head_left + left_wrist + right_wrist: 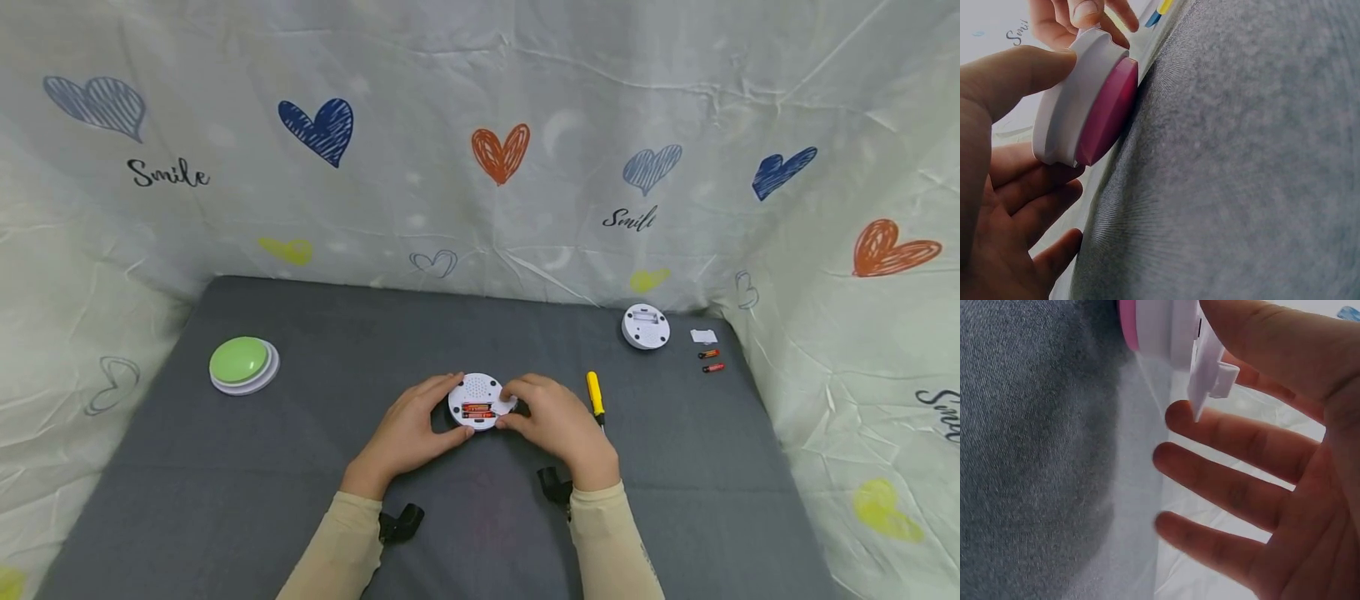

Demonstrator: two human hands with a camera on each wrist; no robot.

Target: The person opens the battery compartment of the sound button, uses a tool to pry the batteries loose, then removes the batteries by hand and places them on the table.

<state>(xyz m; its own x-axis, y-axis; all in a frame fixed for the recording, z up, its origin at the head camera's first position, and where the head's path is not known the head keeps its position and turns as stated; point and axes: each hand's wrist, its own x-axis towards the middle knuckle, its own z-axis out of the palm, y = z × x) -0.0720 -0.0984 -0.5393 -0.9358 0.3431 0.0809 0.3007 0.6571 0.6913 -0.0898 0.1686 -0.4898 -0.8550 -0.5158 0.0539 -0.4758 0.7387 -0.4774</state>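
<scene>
A round white push button (477, 387) lies face down on the grey cloth, its pink dome (1110, 112) underneath. Two red batteries (477, 411) sit side by side in its open compartment. My left hand (414, 423) grips the base from the left, thumb on the near edge and fingers around the far side. At the right edge, my right hand (558, 421) pinches a small white battery cover (1209, 378) between thumb and index finger, tilted against the base. The other right fingers spread apart in the right wrist view.
A yellow-handled screwdriver (595, 393) lies right of my right hand. Farther right are another upturned white button (646, 333) with its compartment uncovered, a loose cover (703, 337) and two red batteries (713, 367). A green-domed button (238, 360) stands at the left.
</scene>
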